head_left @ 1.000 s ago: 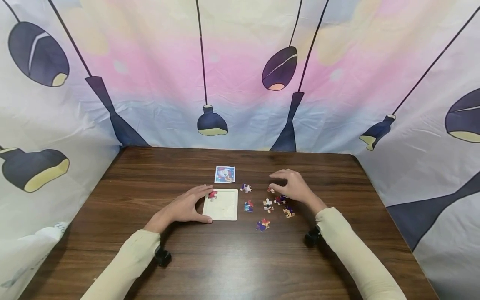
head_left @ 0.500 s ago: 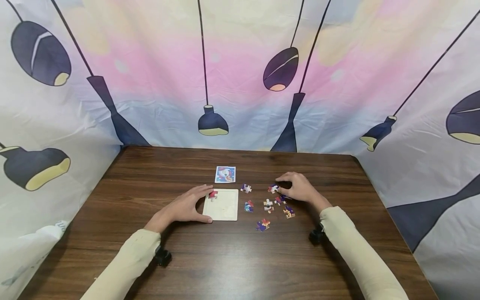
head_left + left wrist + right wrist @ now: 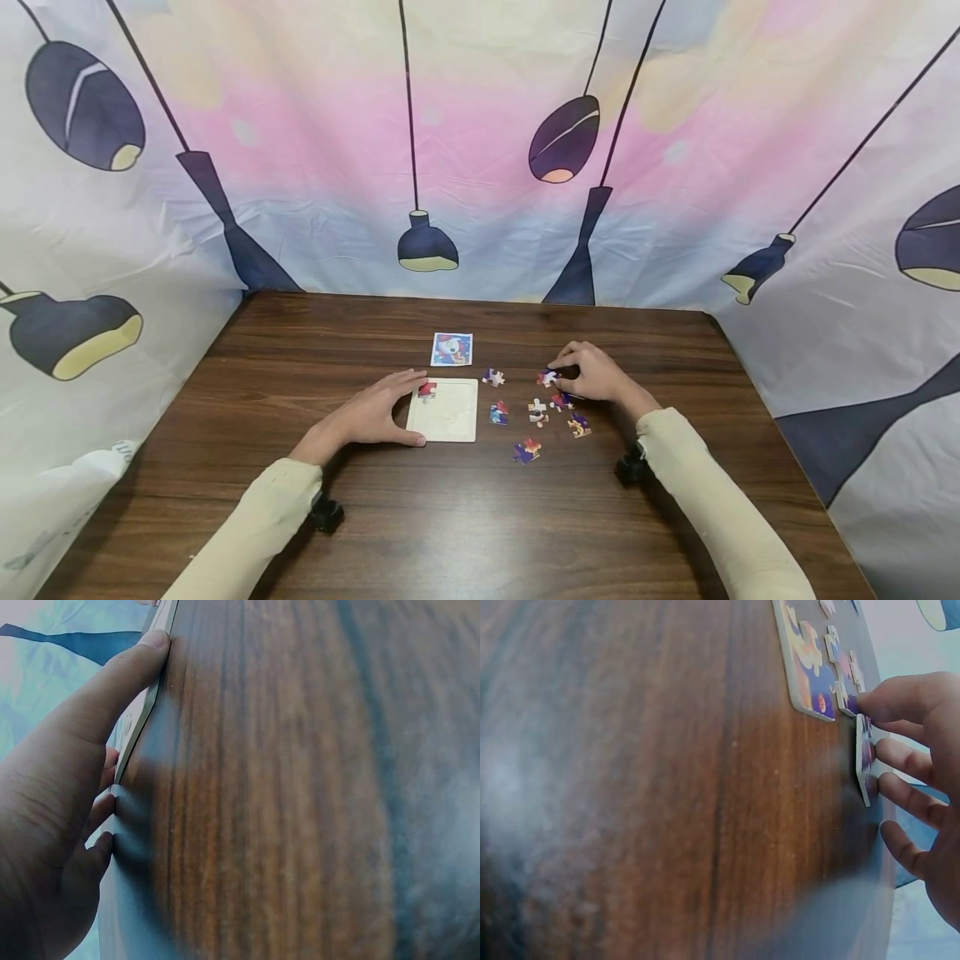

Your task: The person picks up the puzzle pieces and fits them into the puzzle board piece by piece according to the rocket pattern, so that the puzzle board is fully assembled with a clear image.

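My left hand (image 3: 371, 411) holds the left side of a square cream puzzle tray (image 3: 457, 432), thumb at its near edge and fingers at its far edge. One red and white puzzle piece (image 3: 427, 390) sits in the tray's far left corner. To the right, my right hand (image 3: 597, 373) pinches a purple and white jigsaw piece (image 3: 548, 378) at the table, thumb and index finger at its edges. In the right wrist view this jigsaw piece (image 3: 865, 757) shows edge-on beside the fingers. More loose pieces (image 3: 537, 412) lie just nearer than that hand.
Behind the tray lies a small picture card (image 3: 452, 349) with a cartoon character. Other loose pieces lie right of the tray, among them a blue and red one (image 3: 498, 412) and a purple and orange one (image 3: 527, 451). A printed cloth (image 3: 480, 167) hangs behind the wooden table (image 3: 465, 517).
My right hand has shifted slightly right, and its thumb and index finger have closed in on the jigsaw piece, which shows more fully now. My left hand stays at the tray.
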The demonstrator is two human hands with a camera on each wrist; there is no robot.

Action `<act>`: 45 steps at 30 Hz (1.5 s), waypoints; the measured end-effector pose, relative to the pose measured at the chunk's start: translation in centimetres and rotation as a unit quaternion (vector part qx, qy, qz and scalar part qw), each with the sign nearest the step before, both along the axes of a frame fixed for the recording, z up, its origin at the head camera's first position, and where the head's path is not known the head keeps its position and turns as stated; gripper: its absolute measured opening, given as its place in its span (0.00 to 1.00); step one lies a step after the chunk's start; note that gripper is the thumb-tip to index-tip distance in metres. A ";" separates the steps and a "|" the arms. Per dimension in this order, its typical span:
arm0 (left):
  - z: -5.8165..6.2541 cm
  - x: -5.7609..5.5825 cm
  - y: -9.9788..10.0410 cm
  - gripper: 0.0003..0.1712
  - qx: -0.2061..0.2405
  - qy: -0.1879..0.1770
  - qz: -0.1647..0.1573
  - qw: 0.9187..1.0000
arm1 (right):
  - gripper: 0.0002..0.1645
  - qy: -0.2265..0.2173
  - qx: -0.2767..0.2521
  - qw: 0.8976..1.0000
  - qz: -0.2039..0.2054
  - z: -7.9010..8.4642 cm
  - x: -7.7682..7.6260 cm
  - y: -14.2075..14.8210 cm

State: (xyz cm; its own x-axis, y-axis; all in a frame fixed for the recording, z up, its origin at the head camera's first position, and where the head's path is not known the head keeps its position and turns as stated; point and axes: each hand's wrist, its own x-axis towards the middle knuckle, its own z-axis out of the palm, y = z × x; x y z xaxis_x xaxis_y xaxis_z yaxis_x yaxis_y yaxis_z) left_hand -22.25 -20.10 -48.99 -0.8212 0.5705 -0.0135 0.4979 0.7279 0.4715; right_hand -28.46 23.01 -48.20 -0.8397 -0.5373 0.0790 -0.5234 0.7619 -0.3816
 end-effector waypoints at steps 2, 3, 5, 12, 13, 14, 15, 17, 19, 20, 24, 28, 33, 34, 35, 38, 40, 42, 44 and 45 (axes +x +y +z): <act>0.0 0.0 0.0 0.65 0.001 -0.001 0.001 1.000 | 0.19 -0.003 -0.001 1.000 0.002 0.1 0.0 0.0; 0.0 0.0 0.0 0.66 0.000 -0.002 0.002 1.000 | 0.19 -0.004 -0.002 1.000 0.003 0.2 0.0 0.0; 0.1 0.1 0.0 0.65 0.000 -0.004 0.004 1.000 | 0.19 -0.005 -0.004 1.000 0.004 0.2 -0.1 0.0; 0.2 0.2 0.1 0.65 0.001 -0.006 0.006 1.000 | 0.19 0.000 -0.001 1.000 0.016 0.2 -0.2 0.1; 0.2 0.2 0.1 0.65 0.001 -0.007 0.007 1.000 | 0.19 0.001 0.000 1.000 0.018 0.2 -0.2 0.1; 0.1 0.2 0.1 0.65 0.001 -0.006 0.006 1.000 | 0.19 0.003 0.001 1.000 0.020 0.2 -0.2 0.1; 0.1 0.2 0.1 0.65 0.002 -0.006 0.006 1.000 | 0.19 0.005 0.001 1.000 0.021 0.3 -0.2 0.1; 0.1 0.1 0.1 0.65 0.002 -0.006 0.004 1.000 | 0.19 0.014 0.000 1.000 0.026 0.4 -0.3 0.1; 0.1 0.1 0.1 0.65 0.002 -0.006 0.004 1.000 | 0.18 0.023 -0.007 0.999 0.029 0.5 -0.3 0.0; 0.1 0.1 0.1 0.65 0.002 -0.006 0.004 1.000 | 0.18 0.027 -0.011 0.999 0.028 0.6 -0.3 -0.1; 0.1 0.1 0.1 0.65 0.002 -0.006 0.003 1.000 | 0.19 0.045 -0.024 0.998 0.031 0.8 -0.1 -0.7; 0.0 0.0 0.0 0.65 0.001 -0.008 0.004 1.000 | 0.20 0.059 -0.033 0.997 0.036 1.0 0.4 -1.7; 0.0 0.0 0.1 0.65 0.002 -0.011 0.006 1.000 | 0.20 0.066 -0.041 0.996 0.041 1.2 0.9 -3.1; 0.0 0.0 0.1 0.65 0.002 -0.011 0.007 1.000 | 0.20 0.067 -0.041 0.996 0.042 1.3 1.0 -3.4; 0.0 0.0 0.1 0.65 0.002 -0.012 0.007 1.000 | 0.20 0.067 -0.043 0.996 0.043 1.4 1.1 -3.7; 0.0 0.0 0.1 0.65 0.001 -0.012 0.007 1.000 | 0.20 0.068 -0.045 0.996 0.042 1.6 1.3 -4.7; 0.0 0.0 0.0 0.65 0.001 -0.012 0.008 1.000 | 0.20 0.073 -0.044 0.995 0.042 1.7 1.3 -5.3; 0.0 0.0 0.0 0.65 0.001 -0.011 0.008 1.000 | 0.20 0.078 -0.042 0.995 0.042 1.6 1.3 -5.9; 0.1 0.1 0.0 0.65 0.002 -0.010 0.008 1.000 | 0.20 0.082 -0.041 0.995 0.048 1.5 1.4 -6.6; 0.1 0.1 0.0 0.65 0.002 -0.010 0.008 1.000 | 0.20 0.083 -0.040 0.994 0.051 1.4 1.4 -7.0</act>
